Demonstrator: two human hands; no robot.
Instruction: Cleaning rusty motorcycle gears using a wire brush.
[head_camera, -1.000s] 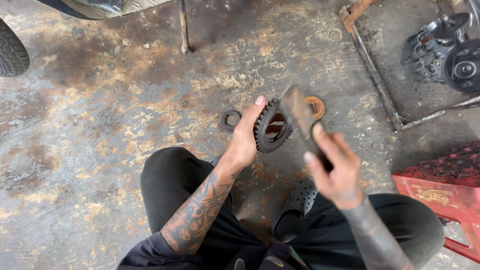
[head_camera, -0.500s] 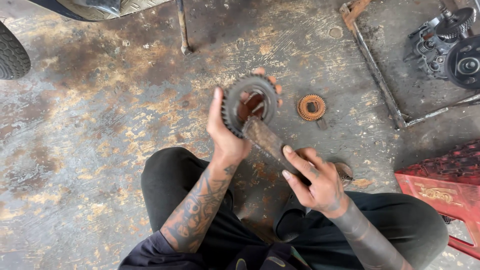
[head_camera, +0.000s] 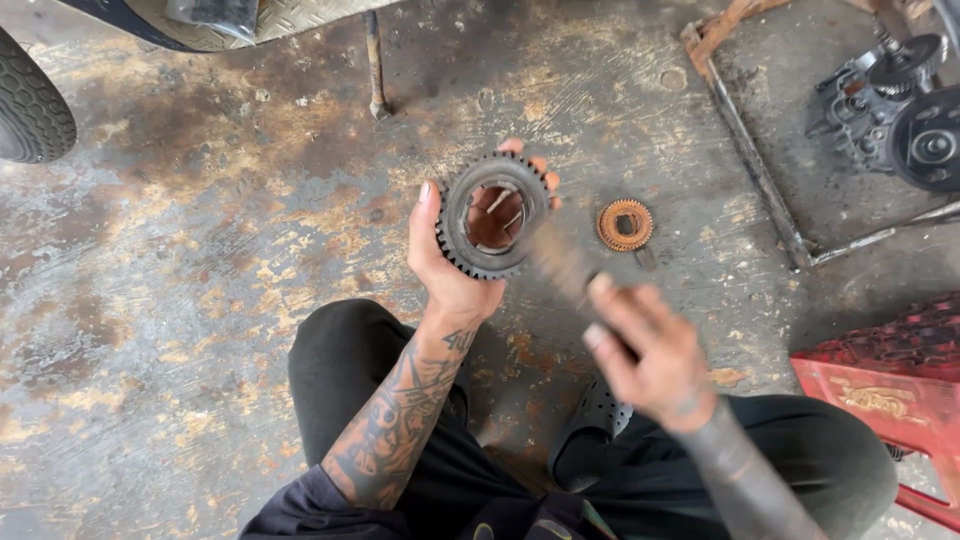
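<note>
My left hand (head_camera: 445, 265) holds a dark toothed gear ring (head_camera: 493, 213) upright in its palm, with the open centre facing me. My right hand (head_camera: 645, 345) is blurred from motion and grips a flat, brush-like tool (head_camera: 562, 262) whose tip points at the gear's lower right edge. A smaller rusty orange ring (head_camera: 625, 224) lies on the stained concrete floor just right of the gear. My knees in black trousers and a black perforated shoe (head_camera: 590, 430) sit below the hands.
A red plastic crate (head_camera: 885, 385) stands at the right edge. An engine or gearbox assembly (head_camera: 895, 105) rests on a metal frame (head_camera: 745, 150) at top right. A tyre (head_camera: 30, 110) shows at top left, and a metal rod (head_camera: 375, 65) rises near the top.
My left hand turned the gear from edge-on to face-on and raised it. My right hand swung the tool from beside the gear down to its lower right, moving fast.
</note>
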